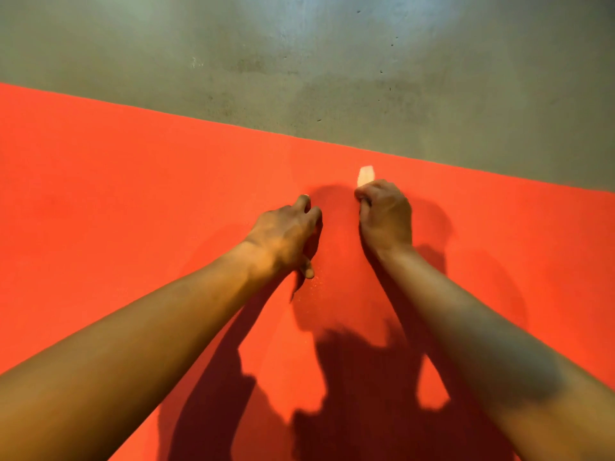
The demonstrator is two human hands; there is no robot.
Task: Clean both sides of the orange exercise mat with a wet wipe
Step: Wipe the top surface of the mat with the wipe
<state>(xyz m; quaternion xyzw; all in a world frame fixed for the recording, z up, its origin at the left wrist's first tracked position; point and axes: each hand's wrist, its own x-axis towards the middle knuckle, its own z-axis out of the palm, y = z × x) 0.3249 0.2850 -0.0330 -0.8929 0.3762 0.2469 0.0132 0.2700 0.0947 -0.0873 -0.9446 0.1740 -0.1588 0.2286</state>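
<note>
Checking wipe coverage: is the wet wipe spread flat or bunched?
Bunched: the right hand grips the wet wipe, only a small pale tip showing above it.

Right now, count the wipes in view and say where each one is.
1. The wipe pokes out of the right hand, which grips it on the orange mat near its far edge. Another could be hidden under the left hand.
</note>
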